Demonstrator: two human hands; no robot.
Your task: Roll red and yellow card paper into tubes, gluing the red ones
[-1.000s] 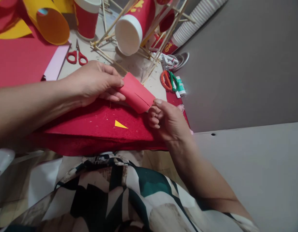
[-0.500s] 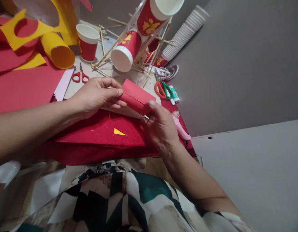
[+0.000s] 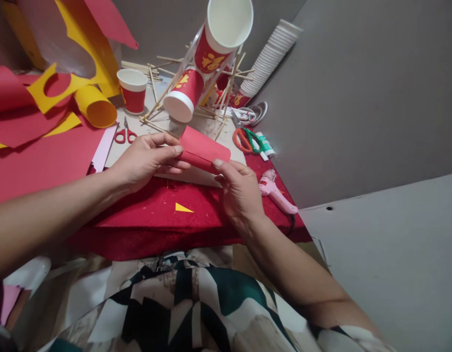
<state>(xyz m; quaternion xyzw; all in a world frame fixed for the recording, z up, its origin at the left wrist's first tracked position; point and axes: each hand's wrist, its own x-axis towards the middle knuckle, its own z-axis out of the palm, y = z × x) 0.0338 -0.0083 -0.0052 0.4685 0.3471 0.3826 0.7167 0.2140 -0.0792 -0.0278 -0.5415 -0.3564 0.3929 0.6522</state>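
A rolled piece of red paper [image 3: 204, 148] is held between both hands above the red felt cloth [image 3: 156, 215]. My left hand [image 3: 147, 159] pinches its left end with thumb and fingers. My right hand [image 3: 240, 193] grips its right end from below, thumb on top. A small yellow paper triangle [image 3: 184, 208] lies on the felt just under the hands.
A pink glue gun [image 3: 275, 189] lies right of my right hand. Orange and green scissors [image 3: 246, 139] and small red scissors [image 3: 124, 135] lie behind. A stick frame with red paper cups [image 3: 196, 83], stacked white cups [image 3: 270, 58], yellow rolls [image 3: 96, 106] and red sheets [image 3: 38, 156] fill the back and left.
The view has tilted up, showing more of the back of the table and the glue gun. Both hands have turned the red paper roll and flattened it slightly, keeping hold.
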